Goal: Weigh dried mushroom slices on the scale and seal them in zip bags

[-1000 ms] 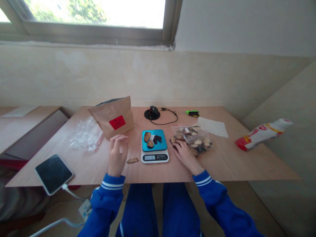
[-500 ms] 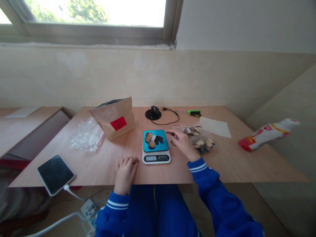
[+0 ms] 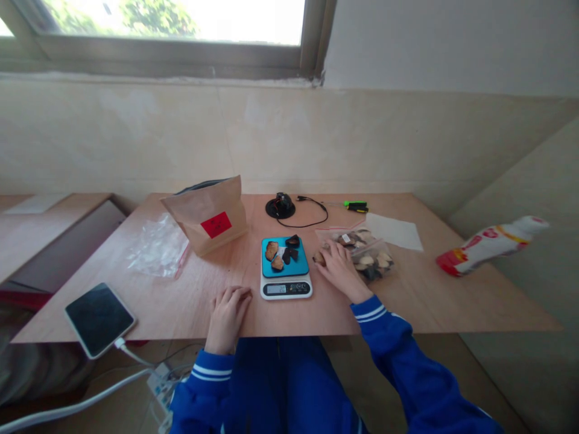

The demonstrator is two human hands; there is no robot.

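Note:
A white digital kitchen scale (image 3: 286, 289) with a blue top stands in front of me; its display seems to read 20. On it lie several dried slices (image 3: 277, 263), some tan and some dark, and a dark curled slice (image 3: 293, 240) rests near its back edge. Just right of the scale, my right hand (image 3: 338, 271) has its fingertips closed around a small brown dried slice (image 3: 318, 258), mostly covered by them. My left hand (image 3: 227, 314) rests on the table left of the scale, fingers curled together; whatever is at their tips is too small to make out.
Two clear zip bags of dried slices (image 3: 373, 262) lie beside my right hand. A brown paper pouch (image 3: 212, 223), plastic bags (image 3: 158, 247) and a tablet (image 3: 100, 319) are leftward. Behind are a black cabled device (image 3: 281, 206), screwdrivers (image 3: 356, 206), paper (image 3: 394, 231); a bottle (image 3: 488, 244) stands right.
The dark slice my right hand held beside the scale now lies on the blue top. That hand has moved down and right to another slice on the table. My left hand stays put.

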